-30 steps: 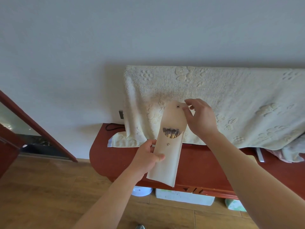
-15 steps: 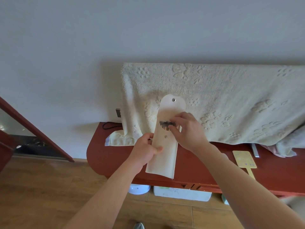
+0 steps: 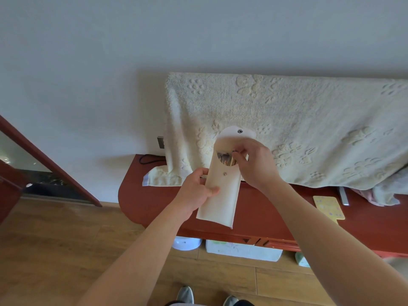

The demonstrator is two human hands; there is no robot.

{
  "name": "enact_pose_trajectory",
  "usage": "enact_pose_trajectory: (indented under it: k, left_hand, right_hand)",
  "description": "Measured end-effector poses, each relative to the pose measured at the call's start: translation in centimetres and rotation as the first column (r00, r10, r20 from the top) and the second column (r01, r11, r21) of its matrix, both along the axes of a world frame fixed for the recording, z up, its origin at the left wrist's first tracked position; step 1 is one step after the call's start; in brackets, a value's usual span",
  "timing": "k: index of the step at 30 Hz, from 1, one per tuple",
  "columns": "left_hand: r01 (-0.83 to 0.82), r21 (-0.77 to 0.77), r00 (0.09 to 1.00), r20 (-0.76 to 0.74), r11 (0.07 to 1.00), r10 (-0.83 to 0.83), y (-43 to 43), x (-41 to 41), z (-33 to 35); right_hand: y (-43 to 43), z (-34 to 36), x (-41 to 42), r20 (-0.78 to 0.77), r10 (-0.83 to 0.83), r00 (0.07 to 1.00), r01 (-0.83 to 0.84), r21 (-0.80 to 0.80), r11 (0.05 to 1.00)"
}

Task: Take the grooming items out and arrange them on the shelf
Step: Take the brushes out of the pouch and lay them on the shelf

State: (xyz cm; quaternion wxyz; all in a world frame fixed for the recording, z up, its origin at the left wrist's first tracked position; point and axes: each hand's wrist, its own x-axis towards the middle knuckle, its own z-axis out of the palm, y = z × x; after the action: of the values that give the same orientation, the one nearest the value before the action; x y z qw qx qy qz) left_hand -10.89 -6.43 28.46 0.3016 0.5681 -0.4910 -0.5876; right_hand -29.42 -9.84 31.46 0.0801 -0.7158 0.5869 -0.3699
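Note:
A long cream pouch point(image 3: 220, 199) with snap buttons stands upright in front of me, its flap open. My left hand point(image 3: 196, 191) grips the pouch around its middle. My right hand point(image 3: 254, 164) is at the pouch mouth, fingertips pinching the grooming items point(image 3: 227, 160), whose brown and metallic ends show in the round cut-out. Below them lies the red-brown wooden shelf point(image 3: 154, 199).
A cream embossed towel point(image 3: 298, 129) drapes over something at the back of the shelf. A yellow patterned paddle point(image 3: 329, 206) and a silver bar point(image 3: 344, 195) lie at its right. Boxes point(image 3: 242, 250) sit on the floor beneath. A door frame point(image 3: 44, 160) stands at left.
My right hand left the flap's top and came down to the pouch mouth, where its fingers now pinch the items inside. The left hand keeps its grip on the pouch.

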Motion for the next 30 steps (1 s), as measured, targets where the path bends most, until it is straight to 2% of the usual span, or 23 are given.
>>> enact_pose_trajectory:
  k: [8,24,30]
  left_hand:
    - [0.002,-0.003,1.000,0.023,1.000,-0.002,-0.1,-0.4,-0.3]
    - [-0.002,0.004,0.995,0.104,1.000,0.001,-0.2,-0.3,-0.5]
    - [-0.030,0.008,0.992,0.121,1.000,0.029,-0.3,-0.1,-0.6]
  right_hand:
    - [-1.1,1.3,-0.9,0.089,-0.096,0.991,0.089,0.085,0.992]
    - [-3.0,3.7,-3.7,0.262,-0.155,0.953,0.158,0.011,0.987]
    - [-3.4,4.7,-5.0,0.332,-0.221,0.917,0.240,-0.017,0.971]
